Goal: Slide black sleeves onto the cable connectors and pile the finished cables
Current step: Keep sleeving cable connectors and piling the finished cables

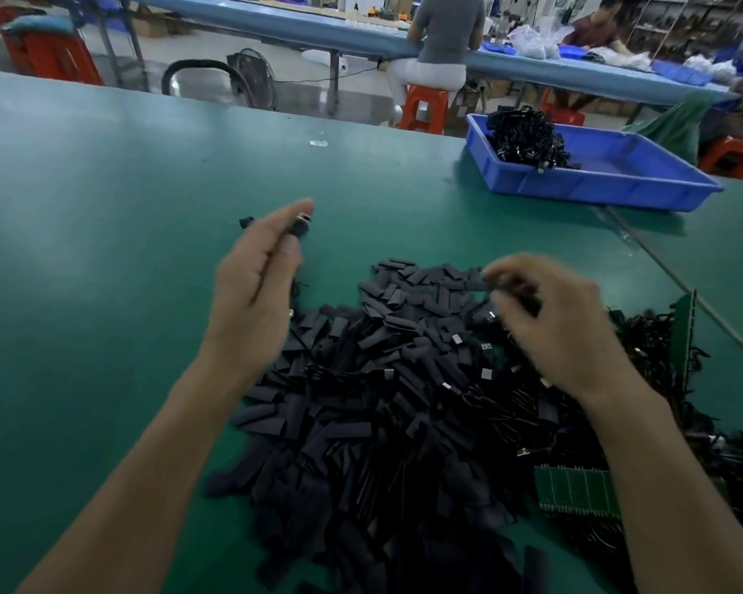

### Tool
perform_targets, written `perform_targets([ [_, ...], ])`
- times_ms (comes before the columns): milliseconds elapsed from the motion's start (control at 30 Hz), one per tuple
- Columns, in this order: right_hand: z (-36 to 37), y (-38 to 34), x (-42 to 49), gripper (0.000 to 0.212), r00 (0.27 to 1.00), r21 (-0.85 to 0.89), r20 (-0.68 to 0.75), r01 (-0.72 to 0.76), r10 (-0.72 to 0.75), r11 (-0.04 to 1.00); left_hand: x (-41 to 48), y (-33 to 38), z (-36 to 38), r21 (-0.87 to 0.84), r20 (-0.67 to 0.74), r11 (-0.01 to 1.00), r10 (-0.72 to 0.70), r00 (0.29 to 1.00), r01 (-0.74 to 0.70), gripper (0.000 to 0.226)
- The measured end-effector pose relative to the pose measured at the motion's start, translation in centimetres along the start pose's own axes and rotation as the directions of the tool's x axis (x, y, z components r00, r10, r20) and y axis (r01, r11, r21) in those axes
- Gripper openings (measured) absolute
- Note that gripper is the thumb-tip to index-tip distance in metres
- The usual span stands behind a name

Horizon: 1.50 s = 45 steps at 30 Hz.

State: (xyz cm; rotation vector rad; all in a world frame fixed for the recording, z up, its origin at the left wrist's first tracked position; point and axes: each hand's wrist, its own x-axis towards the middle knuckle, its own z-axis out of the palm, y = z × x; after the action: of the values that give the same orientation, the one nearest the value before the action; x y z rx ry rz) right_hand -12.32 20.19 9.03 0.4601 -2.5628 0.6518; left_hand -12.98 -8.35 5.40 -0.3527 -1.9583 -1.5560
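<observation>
The left hand (254, 285) is closed round a thin black cable (294, 289), its metal-tipped connector (303, 219) poking out at the fingertips. The right hand (550, 332), blurred, pinches a flat black sleeve (475, 285) at its fingertips. A heap of loose black sleeves (382, 422) lies below and between both hands. A blue plastic tray (597, 186) of bundled black cables (526, 139) sits well beyond the right hand.

Dim, flat overhead light; motion-blurred right hand (545, 323); wide-angle bending at edges.
</observation>
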Motion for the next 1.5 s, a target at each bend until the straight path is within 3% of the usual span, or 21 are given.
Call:
perform_targets([
  [33,0.3,-0.7,-0.3,0.019,0.98,-0.04,0.197,0.041,-0.033,0.998,-0.3,-0.2,0.1,0.051,0.095,0.999,-0.002,0.995,-0.003,0.038],
  [100,1.1,-2.2,-1.0,0.01,0.852,-0.163,0.523,0.112,-0.01,0.98,-1.0,-0.5,0.4,0.138,0.276,0.99,-0.026,0.961,-0.012,0.038],
  [167,2.2,-3.1,-1.8,0.038,0.717,-0.257,0.692,0.131,0.087,0.958,-1.9,-0.8,0.8,0.155,0.38,0.987,-0.1,0.919,0.043,0.025],
  [200,2.8,-3.6,-2.0,0.049,0.695,-0.276,0.705,0.087,0.14,0.957,-2.4,-1.0,1.0,0.151,0.401,0.984,-0.146,0.904,0.092,0.022],
  [233,3.5,-3.8,-2.2,0.053,0.714,-0.274,0.68,0.037,0.166,0.961,-2.9,-1.2,1.3,0.145,0.408,0.981,-0.179,0.895,0.13,0.021],
  [333,5.1,-4.6,-2.7,0.039,0.816,-0.304,0.554,0.015,0.163,0.953,-4.2,-2.3,1.9,0.177,0.373,0.974,-0.198,0.906,0.14,0.019],
  [433,6.0,-5.0,-3.2,0.035,0.819,-0.305,0.541,-0.021,0.191,0.952,-5.1,-3.0,2.4,0.214,0.285,0.973,-0.148,0.947,0.087,0.013],
  [633,6.7,-4.2,-4.4,0.017,0.869,-0.17,0.449,-0.148,0.21,0.974,-6.2,-3.2,3.2,0.137,0.185,0.977,-0.189,0.964,0.165,0.02],
  [800,7.6,-4.5,-4.9,0.009,0.925,0.156,0.283,-0.306,0.254,0.939,-7.2,-3.6,3.6,0.263,0.256,0.965,-0.095,0.962,0.025,0.015],
  [967,8.2,-4.7,-5.7,0.014,0.918,0.222,0.305,-0.328,0.254,0.918,-7.3,-3.4,3.3,0.405,0.22,0.914,-0.065,0.973,-0.031,0.023],
  [1133,7.6,-4.3,-5.4,0.02,0.93,0.362,0.247,-0.349,0.272,0.865,-7.0,-3.7,2.9,0.238,0.132,0.961,-0.178,0.975,0.143,0.018],
  [1267,7.7,-4.4,-5.3,0.028,0.932,0.371,0.249,-0.344,0.265,0.862,-7.0,-4.1,2.8,0.16,0.201,0.965,-0.238,0.95,0.207,0.024],
  [1400,8.3,-4.3,-5.2,0.016,0.942,0.393,0.169,-0.336,0.291,0.856,-7.1,-4.4,2.8,0.106,0.251,0.963,-0.268,0.93,0.249,0.024],
  [1500,8.6,-4.1,-5.3,0.02,0.933,0.416,0.178,-0.358,0.312,0.836,-7.0,-4.4,2.8,0.096,0.27,0.962,-0.273,0.923,0.256,0.022],
])
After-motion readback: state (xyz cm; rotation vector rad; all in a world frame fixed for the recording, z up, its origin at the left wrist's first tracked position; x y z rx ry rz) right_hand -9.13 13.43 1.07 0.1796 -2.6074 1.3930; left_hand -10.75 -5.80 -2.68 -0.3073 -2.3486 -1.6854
